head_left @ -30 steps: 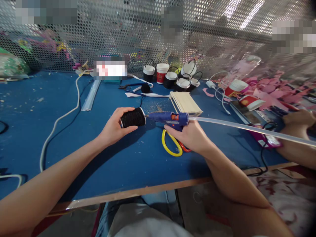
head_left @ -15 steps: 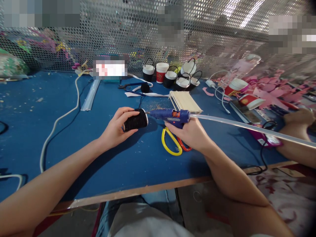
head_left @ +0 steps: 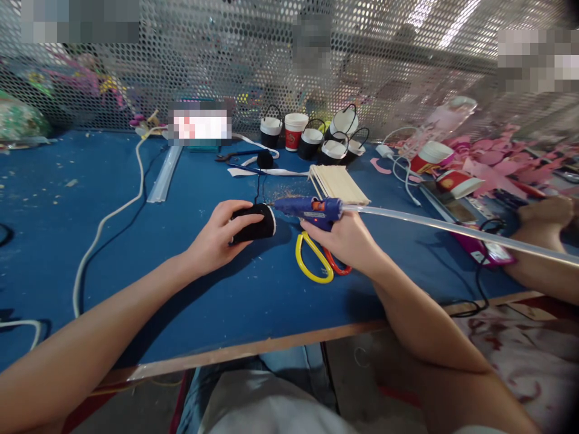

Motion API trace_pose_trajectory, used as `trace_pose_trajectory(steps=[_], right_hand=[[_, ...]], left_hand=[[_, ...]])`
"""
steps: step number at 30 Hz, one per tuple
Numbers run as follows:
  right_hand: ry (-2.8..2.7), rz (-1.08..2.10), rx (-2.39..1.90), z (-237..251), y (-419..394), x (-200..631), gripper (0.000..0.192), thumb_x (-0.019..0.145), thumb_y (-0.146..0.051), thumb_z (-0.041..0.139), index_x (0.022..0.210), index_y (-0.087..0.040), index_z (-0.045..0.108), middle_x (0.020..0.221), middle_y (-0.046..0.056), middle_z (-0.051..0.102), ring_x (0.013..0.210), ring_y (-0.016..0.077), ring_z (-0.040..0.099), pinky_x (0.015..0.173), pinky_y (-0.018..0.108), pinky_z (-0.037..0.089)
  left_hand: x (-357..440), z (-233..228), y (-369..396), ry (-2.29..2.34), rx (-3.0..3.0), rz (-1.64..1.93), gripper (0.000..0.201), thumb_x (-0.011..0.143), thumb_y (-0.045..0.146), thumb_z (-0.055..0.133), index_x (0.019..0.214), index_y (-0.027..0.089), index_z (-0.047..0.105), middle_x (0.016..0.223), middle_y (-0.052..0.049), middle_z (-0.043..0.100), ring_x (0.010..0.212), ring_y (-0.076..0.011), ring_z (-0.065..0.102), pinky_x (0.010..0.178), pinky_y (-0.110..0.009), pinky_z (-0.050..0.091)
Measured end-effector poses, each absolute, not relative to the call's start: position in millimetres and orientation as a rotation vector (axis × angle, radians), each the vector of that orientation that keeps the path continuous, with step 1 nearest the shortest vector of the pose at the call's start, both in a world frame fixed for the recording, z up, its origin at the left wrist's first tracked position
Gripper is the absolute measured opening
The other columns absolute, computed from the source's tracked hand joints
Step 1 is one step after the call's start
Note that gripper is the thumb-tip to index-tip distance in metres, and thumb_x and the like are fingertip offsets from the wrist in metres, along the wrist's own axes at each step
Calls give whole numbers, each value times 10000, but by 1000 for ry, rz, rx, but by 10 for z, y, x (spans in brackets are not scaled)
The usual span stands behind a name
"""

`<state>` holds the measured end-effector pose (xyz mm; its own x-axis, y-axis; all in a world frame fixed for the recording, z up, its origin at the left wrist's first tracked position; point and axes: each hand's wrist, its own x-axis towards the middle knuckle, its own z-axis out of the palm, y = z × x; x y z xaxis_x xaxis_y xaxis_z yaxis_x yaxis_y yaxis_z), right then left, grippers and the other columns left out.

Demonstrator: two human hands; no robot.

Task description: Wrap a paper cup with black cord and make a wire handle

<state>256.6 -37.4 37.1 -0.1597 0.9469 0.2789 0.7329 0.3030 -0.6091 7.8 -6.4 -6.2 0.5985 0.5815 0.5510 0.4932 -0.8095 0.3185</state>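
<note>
My left hand (head_left: 217,235) is wrapped around a paper cup (head_left: 256,224) covered in black yarn, held on its side with the white rim toward the right. A strand runs from the cup up to a black yarn ball (head_left: 265,160) on the table. In my right hand (head_left: 350,241) is a blue hot glue gun (head_left: 301,207), its nozzle at the upper edge of the cup's rim; I cannot tell whether they touch. A long clear glue stick (head_left: 434,224) sticks out of its back. Scissors (head_left: 314,259) with yellow and red handles lie beneath my right hand.
Several black-wrapped cups (head_left: 311,143) with handles and a red paper cup (head_left: 294,132) stand along the mesh wall (head_left: 253,66). Wooden sticks (head_left: 341,184), pliers (head_left: 233,157) and spare glue sticks (head_left: 165,175) lie on the table (head_left: 181,313). Another person's arm (head_left: 540,265) rests at right.
The yarn-covered cup has turned in my left hand and shifted slightly right. The glue gun has moved a little left, its nozzle still by the rim.
</note>
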Motion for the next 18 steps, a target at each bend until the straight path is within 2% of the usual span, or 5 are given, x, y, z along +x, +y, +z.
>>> trace_pose_trajectory(steps=[3, 8, 11, 15, 18], right_hand=[[-1963, 421, -1504, 374, -378, 2569, 238, 773, -338, 570, 928, -167, 627, 822, 71, 659, 804, 229, 599, 701, 357, 482], [-1976, 461, -1574, 376, -399, 2571, 243, 775, -383, 556, 821, -153, 618, 698, 57, 633, 660, 201, 583, 657, 356, 474], [-1982, 450, -1579, 383, -417, 2560, 241, 767, -376, 561, 829, -150, 615, 711, 58, 629, 656, 197, 575, 634, 343, 460], [-1971, 429, -1605, 410, -434, 2552, 234, 754, -393, 567, 760, -161, 595, 616, 39, 575, 558, 174, 526, 539, 320, 417], [-1979, 399, -1597, 440, -436, 2552, 221, 768, -379, 544, 793, -169, 607, 600, 36, 545, 530, 166, 497, 522, 318, 393]], left_hand=[[78, -51, -62, 929, 2616, 1013, 404, 795, 227, 580, 1182, 249, 464, 1219, -110, 451, 1153, -232, 449, 954, -444, 419], [58, -59, -27, 960, 2465, 1063, 468, 757, 238, 624, 1194, 237, 458, 1187, -94, 477, 1135, -221, 460, 964, -428, 409], [44, -78, 3, 1014, 2367, 1099, 491, 733, 261, 655, 1186, 235, 467, 1153, -85, 499, 1108, -218, 480, 947, -418, 418], [34, -109, 38, 1075, 2293, 1134, 512, 710, 290, 682, 1176, 232, 478, 1134, -70, 516, 1078, -207, 503, 942, -404, 420], [34, -119, 42, 1078, 2292, 1135, 513, 707, 281, 682, 1175, 236, 477, 1135, -67, 514, 1078, -207, 504, 936, -398, 425]])
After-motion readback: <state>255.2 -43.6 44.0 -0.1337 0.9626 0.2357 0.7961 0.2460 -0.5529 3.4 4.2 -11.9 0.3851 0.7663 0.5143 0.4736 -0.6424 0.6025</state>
